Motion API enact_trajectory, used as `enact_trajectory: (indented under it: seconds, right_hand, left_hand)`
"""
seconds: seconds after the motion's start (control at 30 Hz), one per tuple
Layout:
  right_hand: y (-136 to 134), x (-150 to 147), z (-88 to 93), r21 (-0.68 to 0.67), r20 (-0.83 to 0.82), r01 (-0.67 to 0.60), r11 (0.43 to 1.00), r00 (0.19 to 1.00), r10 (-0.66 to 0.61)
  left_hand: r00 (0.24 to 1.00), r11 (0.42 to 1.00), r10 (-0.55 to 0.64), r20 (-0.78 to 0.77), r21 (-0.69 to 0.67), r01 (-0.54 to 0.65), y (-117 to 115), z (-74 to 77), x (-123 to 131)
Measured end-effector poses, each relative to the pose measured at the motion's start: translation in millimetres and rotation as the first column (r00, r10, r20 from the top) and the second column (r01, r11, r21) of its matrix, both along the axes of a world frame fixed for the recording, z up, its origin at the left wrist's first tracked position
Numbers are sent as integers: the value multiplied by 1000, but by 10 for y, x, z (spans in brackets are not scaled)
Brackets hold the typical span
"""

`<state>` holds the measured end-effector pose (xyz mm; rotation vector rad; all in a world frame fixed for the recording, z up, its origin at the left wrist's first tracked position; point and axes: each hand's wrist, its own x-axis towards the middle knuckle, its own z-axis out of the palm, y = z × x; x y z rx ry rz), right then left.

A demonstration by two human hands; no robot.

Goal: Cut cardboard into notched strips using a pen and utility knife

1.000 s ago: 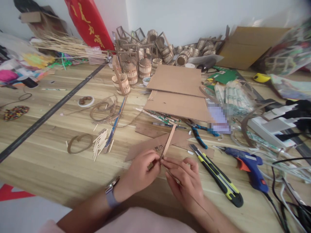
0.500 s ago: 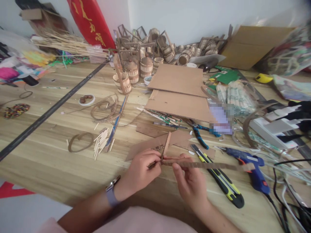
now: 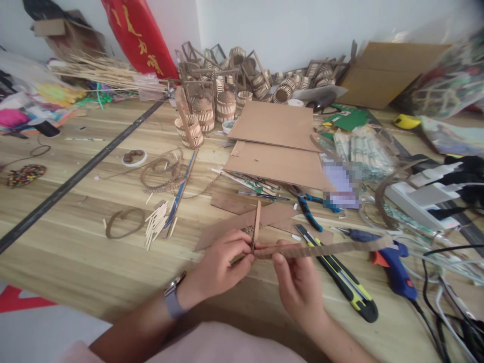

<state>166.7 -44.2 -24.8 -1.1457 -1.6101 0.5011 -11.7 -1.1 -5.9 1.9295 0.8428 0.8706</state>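
Both my hands hold one long thin cardboard strip (image 3: 328, 248) just above the near edge of the wooden table (image 3: 68, 242). My left hand (image 3: 221, 264), with a watch on its wrist, pinches the strip at a bend, where a short end (image 3: 257, 222) stands upright. My right hand (image 3: 297, 280) grips the strip just right of that bend, and the long part runs out to the right over the yellow utility knife (image 3: 340, 275) toward the blue glue gun (image 3: 389, 262).
Flat cardboard sheets (image 3: 276, 146) lie in the middle, with small woven baskets (image 3: 212, 106) behind them. A heap of short sticks (image 3: 157, 224) and a cardboard ring (image 3: 123, 222) lie left. Blue pliers (image 3: 308, 209), a power strip (image 3: 419, 199) and cables crowd the right.
My right hand has swung the long part of the strip from pointing toward me out to the right and lifted it level. The upright end has tilted nearer to vertical.
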Motion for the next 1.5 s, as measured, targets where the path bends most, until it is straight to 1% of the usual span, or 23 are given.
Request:
enact_trajectory:
  seconds: [0.1, 0.17, 0.23, 0.4, 0.5, 0.63, 0.7, 0.77, 0.87, 0.93, 1.03, 1.17, 1.33, 1.5]
  right_hand:
    - [-3, 4, 2, 34, 47, -2, 999, 999, 0]
    - [-6, 4, 8, 47, 49, 3, 999, 999, -6]
    - [-4, 1, 21, 29, 10, 16, 999, 1000, -16]
    - [35, -18, 77, -121, -191, 52, 991, 979, -74]
    - [55, -27, 94, -115, -226, 39, 993, 972, -64]
    - [30, -11, 63, -43, -140, 77, 996, 987, -83]
    - [10, 3, 36, -7, -76, 84, 996, 994, -84]
    - [-1, 15, 14, 25, -29, 34, 999, 999, -33]
    - [5, 27, 2, 112, 25, -89, 990, 996, 87]
    - [18, 30, 9, 161, 66, -129, 979, 991, 120]
    - [34, 23, 30, 199, 155, -123, 972, 984, 92]
    - [31, -11, 56, 263, 314, -117, 958, 949, 30]
    - [-8, -44, 59, 306, 362, -88, 948, 932, -30]
    - [-38, -2, 66, 376, 422, -87, 923, 902, -86]
  left_hand:
    - [1000, 1000, 12, 12, 13, -13, 4, 4, 6]
    - [1000, 1000, 23, 16, 12, -23, 3, 1, 9]
    - [999, 1000, 23, 23, 18, -23, 1, -3, 8]
    - [1000, 1000, -9, 26, 9, 9, 9, 4, -8]
    - [1000, 1000, -9, 24, -20, 10, 18, 6, -18]
    - [1000, 997, 19, 7, -78, -18, 13, -6, -20]
    - [1000, 996, 29, 6, -84, -29, 11, -17, -16]
    - [999, 997, 37, 11, -70, -36, 15, -27, -10]
    - [998, 997, 50, 30, -55, -48, 24, -35, 2]
    - [998, 997, 57, 41, -48, -55, 22, -34, 8]
    - [997, 998, 64, 46, -29, -62, 7, -27, 13]
    - [993, 996, 93, 70, -5, -93, -14, -23, 15]
    - [986, 995, 101, 129, 6, -103, -28, -21, 9]
    - [986, 999, 36, 166, 4, -37, -37, -35, 7]
